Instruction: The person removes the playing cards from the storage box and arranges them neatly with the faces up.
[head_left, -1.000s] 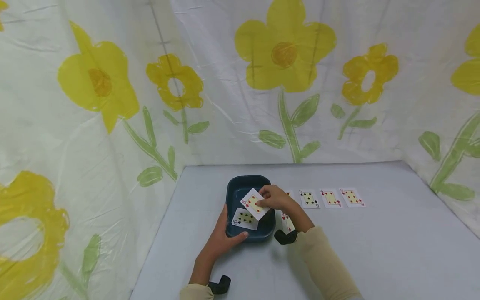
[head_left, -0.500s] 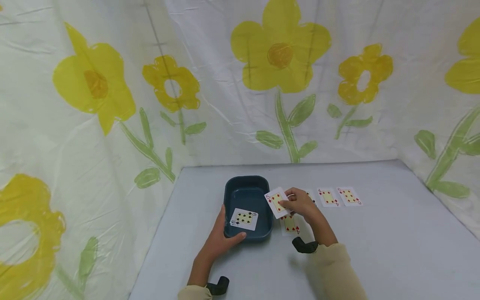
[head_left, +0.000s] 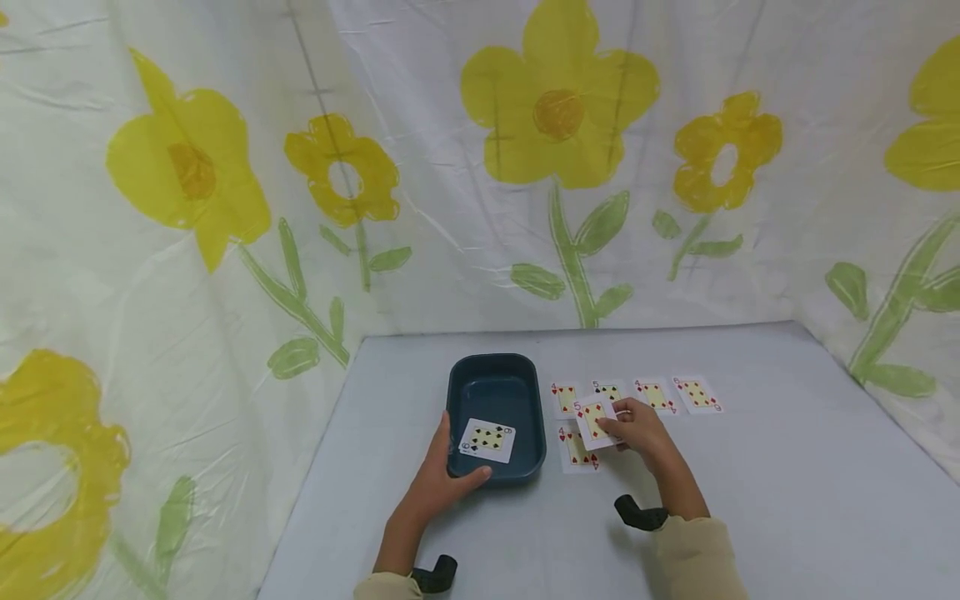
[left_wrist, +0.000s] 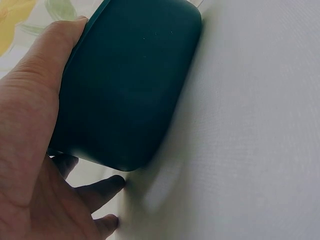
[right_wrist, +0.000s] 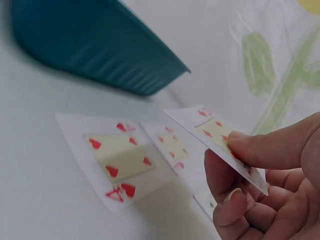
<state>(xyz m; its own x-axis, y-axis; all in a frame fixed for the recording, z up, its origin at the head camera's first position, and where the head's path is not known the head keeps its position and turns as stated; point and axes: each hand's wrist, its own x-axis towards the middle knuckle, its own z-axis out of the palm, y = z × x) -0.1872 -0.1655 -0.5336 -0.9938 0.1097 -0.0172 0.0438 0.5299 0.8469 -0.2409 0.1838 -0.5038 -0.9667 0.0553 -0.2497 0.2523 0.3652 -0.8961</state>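
My right hand point(head_left: 637, 429) pinches a five of diamonds playing card point(head_left: 591, 418) between thumb and fingers. In the right wrist view the card is tilted, raised over the table beside a four of hearts point(right_wrist: 117, 157). My left hand point(head_left: 442, 471) holds the near left corner of a dark teal tray point(head_left: 534, 400), thumb on the near rim and fingers along the left side. In the left wrist view the thumb point(left_wrist: 55, 47) lies against the tray wall, the other fingers spread below it. Face up inside the tray lies a six of spades point(head_left: 487, 440).
Right of the tray, a row of face-up cards runs along the table point(head_left: 787, 467): a red four point(head_left: 562, 402), a black five point(head_left: 606, 388), a four of diamonds point(head_left: 654, 396) and a six of diamonds point(head_left: 697, 395). A flower-printed curtain point(head_left: 420, 167) hangs behind.
My right hand has carried the five of diamonds from above the tray to the right, over the laid-out cards. The left hand still holds the tray in place.
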